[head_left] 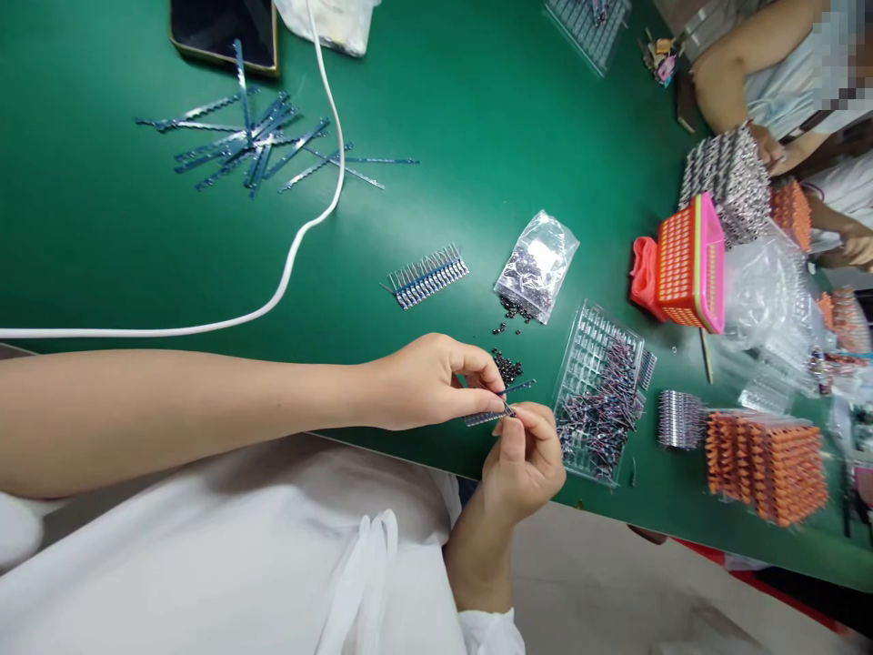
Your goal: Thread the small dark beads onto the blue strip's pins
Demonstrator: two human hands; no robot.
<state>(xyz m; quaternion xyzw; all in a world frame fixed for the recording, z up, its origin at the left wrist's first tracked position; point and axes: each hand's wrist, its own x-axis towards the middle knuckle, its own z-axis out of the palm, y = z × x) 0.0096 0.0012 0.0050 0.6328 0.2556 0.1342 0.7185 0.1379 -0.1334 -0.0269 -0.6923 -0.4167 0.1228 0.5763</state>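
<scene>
Left hand is gripping a blue strip; right hand is pinching beside it; tray is lying at their three o'clock.

Your work surface is a green table. At its far left you have a dark-screened phone, with scattered blue strips just in front of it and a white cable crossing their right end. Mid-table, you find a pin-lined strip, a clear bag and loose dark beads. Further right are your clear tray, a red basket and an orange stack.
</scene>
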